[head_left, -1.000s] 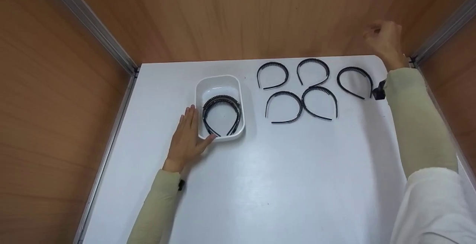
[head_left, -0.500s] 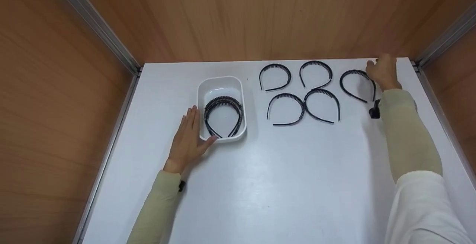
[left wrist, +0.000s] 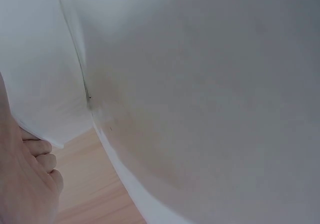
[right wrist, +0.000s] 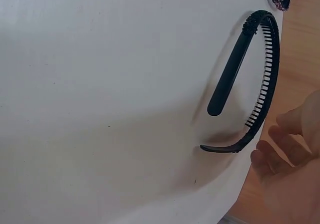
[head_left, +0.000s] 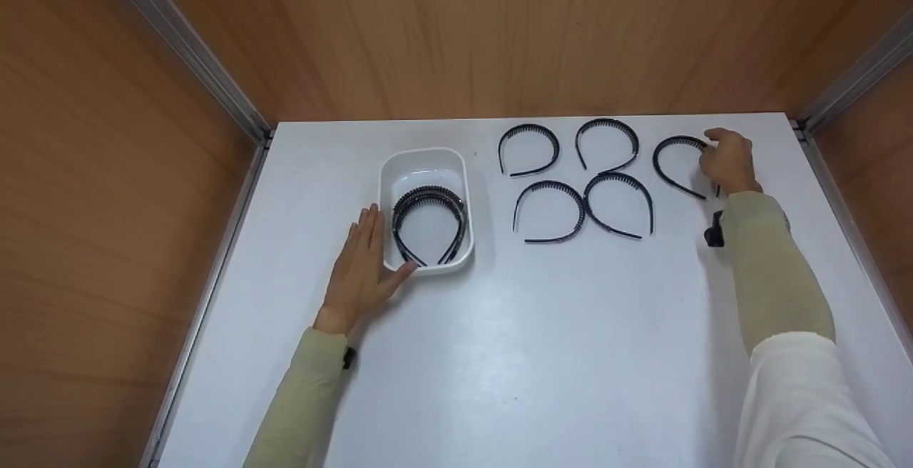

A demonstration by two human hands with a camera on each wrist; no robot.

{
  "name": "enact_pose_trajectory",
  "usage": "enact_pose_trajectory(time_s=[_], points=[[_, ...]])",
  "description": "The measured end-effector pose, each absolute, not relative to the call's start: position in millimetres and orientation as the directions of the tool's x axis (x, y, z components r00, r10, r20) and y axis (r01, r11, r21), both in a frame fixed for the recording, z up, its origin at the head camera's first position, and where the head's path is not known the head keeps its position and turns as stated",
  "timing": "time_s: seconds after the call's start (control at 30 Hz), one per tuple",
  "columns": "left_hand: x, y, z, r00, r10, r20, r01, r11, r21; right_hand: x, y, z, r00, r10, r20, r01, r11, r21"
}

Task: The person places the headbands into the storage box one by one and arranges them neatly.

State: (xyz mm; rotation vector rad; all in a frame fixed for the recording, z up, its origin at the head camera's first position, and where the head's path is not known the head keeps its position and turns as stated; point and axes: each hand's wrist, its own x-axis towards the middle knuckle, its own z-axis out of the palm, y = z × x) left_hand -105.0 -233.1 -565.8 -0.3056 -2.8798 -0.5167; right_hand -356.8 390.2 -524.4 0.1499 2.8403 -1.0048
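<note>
My left hand (head_left: 353, 275) lies with straight fingers along the left side of a white plastic tub (head_left: 385, 168), its thumb at the front rim. Several black toothed headbands (head_left: 428, 193) are nested inside that tub. In the left wrist view, part of the same hand (left wrist: 30, 179) shows beside white surfaces. My right hand (head_left: 729, 161) is over the right side of the rightmost headband (head_left: 667, 168), covering part of it. Seen from the right wrist, the loosely bent fingers (right wrist: 260, 166) are close beside this headband (right wrist: 271, 79); whether they touch it I cannot tell.
Other black headbands lie loose on the white table (head_left: 570, 354): two at the back, a headband (head_left: 528, 128) and a headband (head_left: 606, 123), and two in front, a headband (head_left: 549, 184) and a headband (head_left: 617, 177). Wooden panels (head_left: 456, 33) enclose the table.
My right hand has come down from near the back panel, toward me, onto the rightmost headband. My left hand stays at the tub, and the headbands lie as before.
</note>
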Motion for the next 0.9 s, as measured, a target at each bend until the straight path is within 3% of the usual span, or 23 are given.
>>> enact_pose_trajectory(time_s=[0.2, 0.33, 0.9], points=[[-104.7, -232.6, -564.4, -0.962, 0.162, 0.22, 0.228, 0.919, 0.322, -357.7, 391.3, -531.1, -0.998, 0.029, -0.046, 0.052, 0.781, -0.623], [-104.8, -232.3, -564.7, -0.963, 0.161, 0.216, 0.227, 0.916, 0.331, -357.2, 391.0, -533.2, -0.999, 0.036, -0.04, 0.053, 0.784, -0.618], [-106.6, -233.1, -564.0, -0.963, 0.174, 0.204, 0.236, 0.914, 0.331, -347.6, 396.3, -537.1, -0.983, 0.119, -0.141, 0.181, 0.775, -0.606]])
